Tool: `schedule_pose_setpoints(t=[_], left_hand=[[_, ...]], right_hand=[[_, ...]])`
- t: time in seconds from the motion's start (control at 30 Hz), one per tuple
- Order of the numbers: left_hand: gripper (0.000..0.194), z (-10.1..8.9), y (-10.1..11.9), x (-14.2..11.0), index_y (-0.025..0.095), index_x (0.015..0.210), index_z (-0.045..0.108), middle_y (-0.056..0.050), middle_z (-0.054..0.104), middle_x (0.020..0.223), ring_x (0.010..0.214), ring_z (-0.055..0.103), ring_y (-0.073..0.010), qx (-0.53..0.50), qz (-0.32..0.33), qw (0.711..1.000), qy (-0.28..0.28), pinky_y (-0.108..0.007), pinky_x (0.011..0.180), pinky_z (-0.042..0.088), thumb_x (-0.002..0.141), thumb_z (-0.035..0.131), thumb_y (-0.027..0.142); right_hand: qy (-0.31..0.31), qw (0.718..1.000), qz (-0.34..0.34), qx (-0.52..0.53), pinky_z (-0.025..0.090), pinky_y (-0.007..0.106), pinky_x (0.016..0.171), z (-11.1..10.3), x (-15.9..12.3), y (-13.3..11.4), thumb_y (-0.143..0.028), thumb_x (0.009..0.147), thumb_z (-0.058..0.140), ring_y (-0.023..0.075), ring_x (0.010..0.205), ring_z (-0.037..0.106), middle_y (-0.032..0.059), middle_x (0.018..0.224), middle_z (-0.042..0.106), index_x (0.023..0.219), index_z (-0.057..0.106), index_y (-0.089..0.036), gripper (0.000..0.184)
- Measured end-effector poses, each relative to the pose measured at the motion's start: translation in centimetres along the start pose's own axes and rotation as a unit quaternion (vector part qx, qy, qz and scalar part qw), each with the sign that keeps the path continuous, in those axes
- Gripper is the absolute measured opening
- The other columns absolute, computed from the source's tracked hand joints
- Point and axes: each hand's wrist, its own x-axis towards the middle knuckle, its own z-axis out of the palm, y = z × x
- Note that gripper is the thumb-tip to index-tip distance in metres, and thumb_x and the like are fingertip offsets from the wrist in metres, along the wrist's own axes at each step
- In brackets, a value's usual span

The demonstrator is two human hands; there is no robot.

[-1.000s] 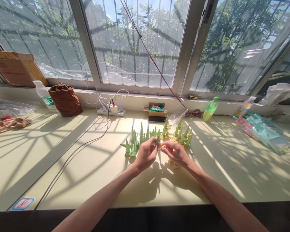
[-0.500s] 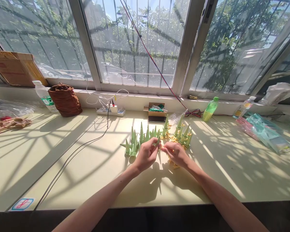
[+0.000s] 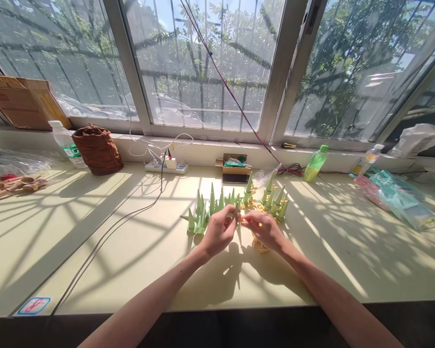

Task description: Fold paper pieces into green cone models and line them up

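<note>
My left hand is closed around a green pointed cone, its tip showing above the fingers. Facing it, my right hand pinches a small yellow-orange piece against the cone's lower part; the contact is partly hidden by the fingers. Several plain green cones stand on the table behind and left of my left hand, and one lies on its side. Behind my right hand stand several more green cones with yellow pieces at them. Loose yellow pieces lie beneath my right wrist.
A small open cardboard box sits behind the cones. A power strip with a black cable stands left. A green bottle and plastic bags are to the right. At left are a brown pouch and a clear bottle.
My hands stay almost in place. The cone in my left hand has turned slightly more upright, and my right fingers have shifted a little at its lower end.
</note>
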Motion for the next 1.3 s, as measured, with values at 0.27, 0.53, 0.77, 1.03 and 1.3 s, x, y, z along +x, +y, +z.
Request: schedule_pose_setpoints(t=[0.27,0.53,0.77,1.03,1.3], left_hand=[[0.009,-0.17,0.09,-0.07,0.016,0.095,0.055,-0.002,0.061,0.084,0.059,0.056,-0.0091,0.009,0.004,0.999,-0.039,-0.018,0.049,0.042,0.087,0.053,0.016],[0.016,-0.37,0.01,0.21,0.017,0.097,0.051,-0.005,0.060,0.097,0.070,0.062,-0.0110,-0.021,-0.002,0.999,-0.046,-0.021,0.056,0.054,0.084,0.059,0.020],[0.022,-0.37,-0.25,0.20,0.017,0.101,0.051,-0.007,0.058,0.103,0.078,0.065,-0.0143,-0.070,-0.019,0.996,-0.051,-0.024,0.058,0.058,0.085,0.062,0.025],[0.021,-0.20,-0.19,0.10,0.016,0.101,0.051,-0.006,0.059,0.101,0.079,0.067,-0.0151,-0.104,-0.027,0.993,-0.048,-0.027,0.061,0.061,0.086,0.063,0.024],[0.024,-0.17,-0.28,0.35,0.014,0.103,0.054,-0.006,0.060,0.098,0.063,0.063,-0.0092,-0.144,-0.053,0.987,-0.054,-0.021,0.051,0.056,0.085,0.065,0.024]], right_hand=[[-0.008,0.999,0.008,-0.053,0.034,0.024,0.054,-0.18,-0.20,-0.08,-0.036,0.097,0.047,0.0111,0.054,0.041,-0.0007,0.058,0.049,0.065,0.056,-0.018,0.038],[0.063,0.998,-0.005,-0.024,0.040,0.025,0.054,-0.20,-0.20,-0.34,-0.046,0.092,0.057,0.0123,0.053,0.051,0.0029,0.062,0.062,0.072,0.063,-0.018,0.035],[0.092,0.995,-0.036,-0.005,0.042,0.024,0.052,-0.20,-0.15,-0.24,-0.046,0.089,0.061,0.0117,0.052,0.051,0.0020,0.062,0.062,0.073,0.062,-0.018,0.032],[0.098,0.994,-0.047,-0.002,0.041,0.024,0.051,-0.16,-0.14,-0.27,-0.043,0.088,0.064,0.0112,0.052,0.050,0.0006,0.061,0.059,0.073,0.061,-0.018,0.029],[0.101,0.994,-0.052,0.008,0.040,0.023,0.052,-0.23,-0.13,-0.34,-0.040,0.088,0.065,0.0108,0.053,0.049,-0.0001,0.061,0.058,0.073,0.061,-0.018,0.027]])
